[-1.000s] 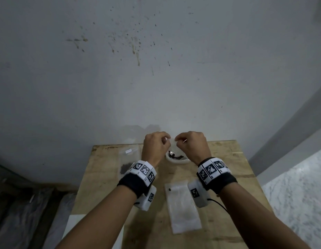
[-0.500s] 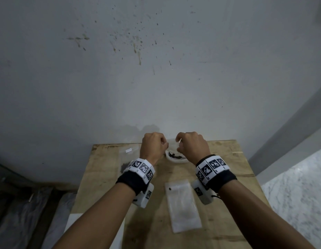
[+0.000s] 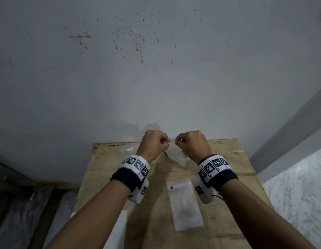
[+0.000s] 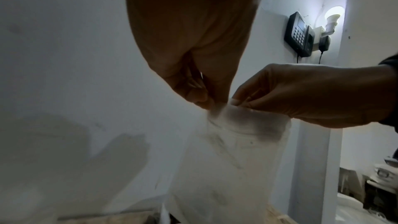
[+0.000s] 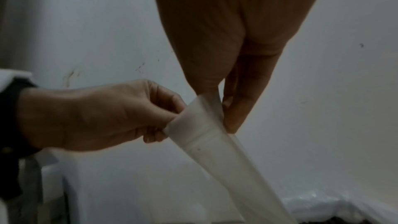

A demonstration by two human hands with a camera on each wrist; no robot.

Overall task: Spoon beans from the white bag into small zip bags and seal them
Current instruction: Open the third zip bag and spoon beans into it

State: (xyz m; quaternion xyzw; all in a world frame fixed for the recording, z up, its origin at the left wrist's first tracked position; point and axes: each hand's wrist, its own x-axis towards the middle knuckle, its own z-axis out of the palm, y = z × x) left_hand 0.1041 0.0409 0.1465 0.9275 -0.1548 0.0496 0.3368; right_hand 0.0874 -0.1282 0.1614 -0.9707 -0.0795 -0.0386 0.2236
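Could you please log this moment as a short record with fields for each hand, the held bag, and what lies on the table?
left hand: pinches the top edge of the small zip bag
right hand: pinches the same edge opposite the left
held bag: raised above the wooden table, hanging down; no beans visible inside
bag mouth: whether open or sealed cannot be told
spare bags: flat stack of zip bags on the table, near the person
beans, spoon: hidden behind the hands
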